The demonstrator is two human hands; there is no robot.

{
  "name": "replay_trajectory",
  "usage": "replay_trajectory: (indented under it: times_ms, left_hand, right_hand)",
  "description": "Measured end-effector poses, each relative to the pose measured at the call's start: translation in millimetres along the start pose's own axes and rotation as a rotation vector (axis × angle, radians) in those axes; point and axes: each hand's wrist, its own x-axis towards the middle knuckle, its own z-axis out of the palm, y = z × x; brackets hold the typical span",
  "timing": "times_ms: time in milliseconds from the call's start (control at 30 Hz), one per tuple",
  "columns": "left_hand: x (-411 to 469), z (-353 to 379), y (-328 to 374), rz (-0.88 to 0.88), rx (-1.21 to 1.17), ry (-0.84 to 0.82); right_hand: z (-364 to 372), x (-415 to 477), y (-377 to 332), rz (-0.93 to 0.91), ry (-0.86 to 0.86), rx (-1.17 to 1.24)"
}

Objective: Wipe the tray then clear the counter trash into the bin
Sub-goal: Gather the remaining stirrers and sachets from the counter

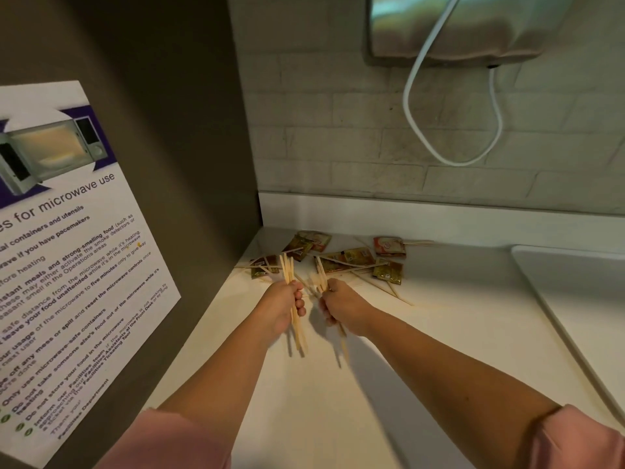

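Note:
My left hand [283, 308] grips a bundle of thin wooden stir sticks [295, 313] above the white counter [422, 350]. Just to its right, my right hand [341, 308] grips a second, blurred bunch of sticks [321, 277]. Beyond both hands, in the counter's back left corner, lie several brown and red sauce sachets [351, 258] mixed with loose sticks [389, 289]. A white tray's [575, 282] rim shows at the right edge. No bin is in view.
A grey cabinet side [189, 157] with a microwave-use poster [67, 265] walls off the left. The tiled wall [338, 130] behind carries a metal dispenser [466, 25] with a white cable [416, 106] looping down.

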Motion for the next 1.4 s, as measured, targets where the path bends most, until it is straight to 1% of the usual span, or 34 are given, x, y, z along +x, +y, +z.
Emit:
replay_trajectory:
  times_ms: [100,167,233,300,367,433,567,700,767,867,1000,1067,1200,1400]
  left_hand:
    - [-5,12,-1,-0.005,-0.081,-0.019]
    - [-8,17,-2,-0.039,-0.093,-0.048]
    - [-14,22,-3,-0.048,-0.053,-0.077]
    - [-22,27,-3,-0.028,-0.008,-0.086]
    - [-27,33,-7,0.014,0.016,-0.087]
    - [-29,38,-12,0.031,0.016,-0.110]
    - [-38,48,-21,0.049,0.096,-0.178]
    - [-46,60,-31,0.021,0.078,-0.275]
    - [-54,66,-38,0.003,0.064,-0.316]
    - [-70,74,-43,-0.009,0.051,-0.367]
    - [-95,90,-49,0.000,0.077,-0.406]
    - [-107,100,-54,0.002,0.077,-0.427]
    - [-148,137,-84,0.004,0.131,-0.477]
    - [-214,195,-146,0.004,0.162,-0.588]
  right_hand:
    - [6,-7,-8,0.037,-0.012,0.295]
    - [8,-11,-12,0.059,0.033,0.389]
    - [10,-13,-12,0.085,0.074,0.439]
    - [9,-19,-11,0.107,0.096,0.439]
    - [7,-27,-11,0.096,0.119,0.390]
    - [6,-35,-9,0.085,0.174,0.354]
    - [2,-52,-1,0.103,0.255,0.355]
    - [-3,-77,13,0.056,0.277,0.381]
    - [-8,-89,22,0.034,0.268,0.390]
    - [-19,-109,35,0.007,0.211,0.455]
    - [-39,-140,49,-0.012,0.135,0.527]
    - [-48,-158,55,-0.008,0.125,0.531]
    - [-73,-210,85,0.012,0.141,0.522]
    - [-114,-303,142,0.047,0.097,0.466]
